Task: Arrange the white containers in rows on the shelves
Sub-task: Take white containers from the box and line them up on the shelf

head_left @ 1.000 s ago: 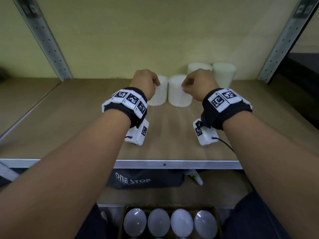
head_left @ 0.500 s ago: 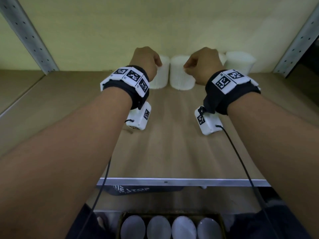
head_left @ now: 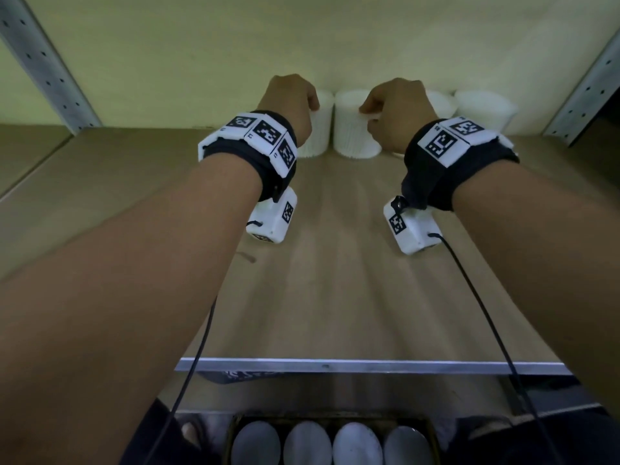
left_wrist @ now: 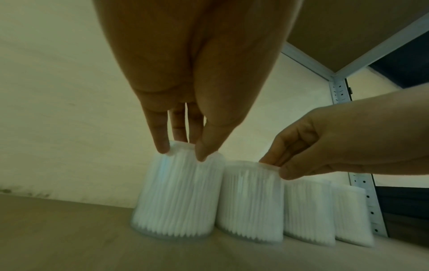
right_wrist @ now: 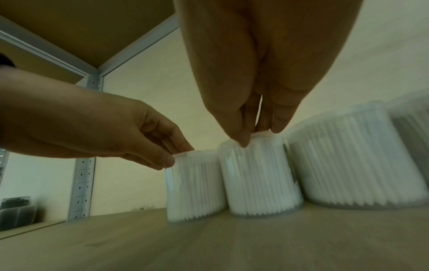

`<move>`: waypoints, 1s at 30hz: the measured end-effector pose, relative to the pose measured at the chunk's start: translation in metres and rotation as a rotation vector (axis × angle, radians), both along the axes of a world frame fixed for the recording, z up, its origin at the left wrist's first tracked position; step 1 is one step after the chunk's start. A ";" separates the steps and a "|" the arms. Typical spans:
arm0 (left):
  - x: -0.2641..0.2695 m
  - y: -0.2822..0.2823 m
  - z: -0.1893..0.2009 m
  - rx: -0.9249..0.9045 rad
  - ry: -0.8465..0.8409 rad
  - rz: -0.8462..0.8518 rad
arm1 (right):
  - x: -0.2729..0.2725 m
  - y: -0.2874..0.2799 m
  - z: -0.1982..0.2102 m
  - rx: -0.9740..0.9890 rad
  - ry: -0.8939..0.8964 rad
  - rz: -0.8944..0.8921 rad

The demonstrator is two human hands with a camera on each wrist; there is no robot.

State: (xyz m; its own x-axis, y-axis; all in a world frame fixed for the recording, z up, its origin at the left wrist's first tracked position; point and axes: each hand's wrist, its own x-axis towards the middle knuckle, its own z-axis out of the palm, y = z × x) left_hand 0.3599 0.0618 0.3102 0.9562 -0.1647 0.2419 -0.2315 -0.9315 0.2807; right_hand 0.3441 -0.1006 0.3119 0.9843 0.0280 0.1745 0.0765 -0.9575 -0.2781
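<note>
Several white ribbed containers stand in a row against the back wall of the wooden shelf (head_left: 335, 263). My left hand (head_left: 292, 102) grips the top rim of the leftmost container (head_left: 317, 135) (left_wrist: 176, 198) (right_wrist: 195, 188) with thumb and fingertips. Beside it, my right hand (head_left: 392, 112) pinches the top of the second container (head_left: 354, 129) (left_wrist: 250, 201) (right_wrist: 260, 179). Both containers stand upright on the shelf and touch each other. Two more containers (head_left: 483, 109) (left_wrist: 308, 210) (right_wrist: 352, 165) continue the row to the right, partly hidden behind my right hand in the head view.
Metal shelf uprights (head_left: 43, 65) (head_left: 583, 85) frame the bay. The shelf's metal front edge (head_left: 335, 365) is near me. Below it, a cardboard box (head_left: 231, 427) holds several white container lids (head_left: 307, 444). A dark small box (right_wrist: 16, 210) sits on the neighbouring shelf at left.
Both hands have pushed their containers back from mid-shelf to the wall, in line with the two at right. The head camera has moved closer and lower.
</note>
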 end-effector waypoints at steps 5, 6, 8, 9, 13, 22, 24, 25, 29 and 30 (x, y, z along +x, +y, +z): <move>-0.018 0.005 0.009 -0.029 0.116 -0.065 | -0.026 -0.002 0.017 -0.071 0.119 0.080; -0.024 0.008 0.009 -0.056 0.114 -0.073 | -0.034 -0.004 0.019 -0.064 0.111 0.089; -0.041 0.012 0.007 -0.082 0.066 -0.076 | -0.052 -0.007 0.023 -0.034 0.054 0.093; -0.051 0.014 0.006 -0.093 0.060 -0.081 | -0.063 -0.009 0.024 -0.022 0.039 0.091; -0.102 0.019 0.011 -0.113 0.070 -0.100 | -0.119 -0.015 0.028 0.011 0.060 0.077; -0.237 0.015 0.005 -0.126 0.115 -0.213 | -0.247 -0.017 0.004 0.098 0.091 0.050; -0.262 0.012 -0.004 -0.129 0.129 -0.240 | -0.270 -0.016 -0.004 0.118 0.080 0.046; -0.274 0.011 -0.009 -0.135 0.135 -0.253 | -0.282 -0.016 -0.008 0.131 0.078 0.037; -0.309 0.003 -0.028 -0.214 0.153 -0.335 | -0.323 -0.019 -0.030 0.156 0.124 0.020; -0.316 0.001 -0.034 -0.230 0.166 -0.352 | -0.331 -0.020 -0.037 0.158 0.138 0.022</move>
State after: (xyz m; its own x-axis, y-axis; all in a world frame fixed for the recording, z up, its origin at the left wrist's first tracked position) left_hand 0.0441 0.0623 0.2763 0.8807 -0.4465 0.1580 -0.4570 -0.7132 0.5316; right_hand 0.0130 -0.1204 0.2752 0.9986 0.0324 0.0424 0.0476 -0.8998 -0.4337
